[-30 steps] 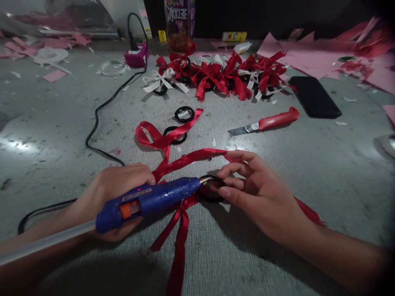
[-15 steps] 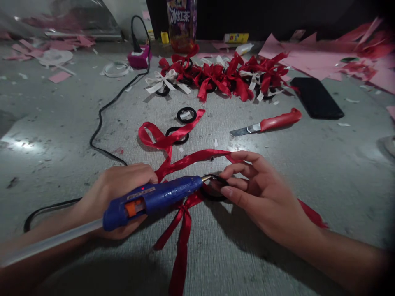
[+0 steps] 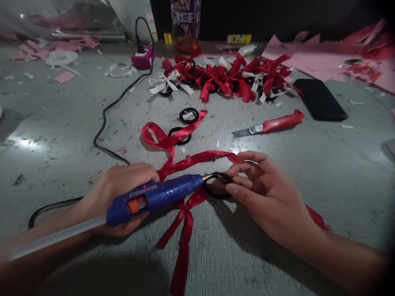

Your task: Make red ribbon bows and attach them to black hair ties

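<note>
Compared with the earlier frames, the whole view slides a little to the right, worktop (image 3: 74, 111) included, while both hands keep nearly the same pose. The black ring (image 3: 217, 197) shows a rounder, more open loop than half a second ago, and the metal nozzle (image 3: 208, 177) of the blue glue gun (image 3: 174, 190) remains at its upper left edge.

The left hand (image 3: 123, 183) has its fingers closed around the glue gun, a glossy plastic body with an orange part in a side window; a translucent, straight glue stick (image 3: 58, 237) sticks out behind. The right hand (image 3: 268, 189) pinches the ring at its right side between thumb and fingers, the other fingers loosely curled. The ring is in front of the person, just above the worktop or touching it; I cannot tell which.

Satiny red ribbon (image 3: 197, 158) runs from the left hand to the right fingertips, and a knotted red bow (image 3: 186, 207) trails two flat tails below the gun. Beyond lie a round black band (image 3: 189, 122) and another black band (image 3: 184, 142) crossed by looped ribbon, a red-handled knife (image 3: 282, 122) with an angled blade, a smooth black phone (image 3: 321, 100) and a crumpled heap of red and white bows (image 3: 212, 78).
</note>
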A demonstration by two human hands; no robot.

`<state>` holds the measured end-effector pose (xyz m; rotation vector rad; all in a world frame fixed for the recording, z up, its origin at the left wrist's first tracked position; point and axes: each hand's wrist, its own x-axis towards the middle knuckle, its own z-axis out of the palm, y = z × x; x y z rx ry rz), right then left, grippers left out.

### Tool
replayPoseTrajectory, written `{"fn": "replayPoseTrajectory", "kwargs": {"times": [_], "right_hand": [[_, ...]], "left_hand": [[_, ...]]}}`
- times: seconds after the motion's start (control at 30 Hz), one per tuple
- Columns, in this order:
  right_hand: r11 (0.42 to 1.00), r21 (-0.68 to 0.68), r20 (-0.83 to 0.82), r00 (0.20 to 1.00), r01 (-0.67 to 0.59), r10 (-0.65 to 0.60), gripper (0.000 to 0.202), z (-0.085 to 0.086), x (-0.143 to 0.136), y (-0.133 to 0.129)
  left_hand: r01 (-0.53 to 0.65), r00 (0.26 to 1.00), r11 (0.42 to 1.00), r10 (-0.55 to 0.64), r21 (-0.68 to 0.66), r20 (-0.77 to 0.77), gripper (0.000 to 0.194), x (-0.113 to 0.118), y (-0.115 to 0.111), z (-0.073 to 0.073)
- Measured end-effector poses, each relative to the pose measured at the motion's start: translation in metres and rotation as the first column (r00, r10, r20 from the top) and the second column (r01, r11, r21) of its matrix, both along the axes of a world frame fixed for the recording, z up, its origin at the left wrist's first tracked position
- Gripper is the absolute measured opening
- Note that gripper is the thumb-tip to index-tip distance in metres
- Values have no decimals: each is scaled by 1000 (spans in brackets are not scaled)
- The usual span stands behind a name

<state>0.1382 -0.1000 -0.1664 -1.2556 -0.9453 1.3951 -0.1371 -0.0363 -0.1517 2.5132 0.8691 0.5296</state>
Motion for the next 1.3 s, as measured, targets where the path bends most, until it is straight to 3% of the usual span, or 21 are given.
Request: {"fn": "replayPoseTrajectory", "kwargs": {"times": [0.23,0.53,0.8,1.3], "right_hand": [[1000,21,-90,996,11,-9,44,-6,1,0],[1000,25,-124,992,8,-5,43,-7,2,0],[1000,5,-27,1000,-5,5,46,-4,-1,0],[997,68,52,998,-28,24,43,0,-2,-2]], "left_hand": [[-86,996,996,87,-35,32,7,-5,0,0],[59,986,998,-57,-5,154,27,-14,8,-2],[65,995,998,-65,-3,82,23,-7,5,-2],[58,995,997,-54,-51,83,21,-3,3,-2]]}}
